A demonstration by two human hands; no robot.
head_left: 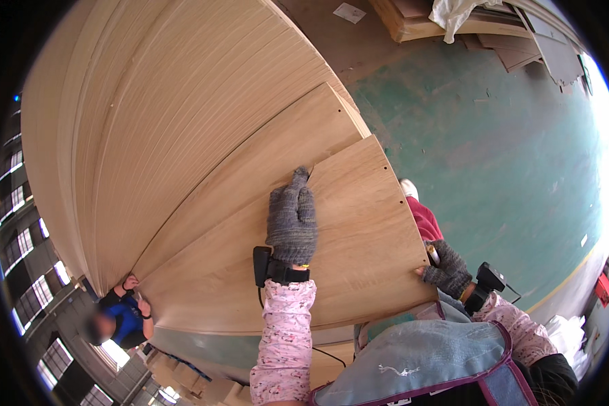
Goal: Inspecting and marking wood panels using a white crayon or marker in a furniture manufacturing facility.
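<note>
Apron (426,358) beside pale, grained, dark-dotted panel (362,230)

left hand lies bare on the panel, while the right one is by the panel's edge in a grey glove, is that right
Not quite: the left hand isn't bare; the head view shows it in a grey glove too. It does lie on the panel, and the gloved right hand is by its edge.

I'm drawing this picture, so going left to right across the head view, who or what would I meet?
Co-worker in blue and black, gloved left hand, gloved right hand, white plastic bundle, red object.
</note>
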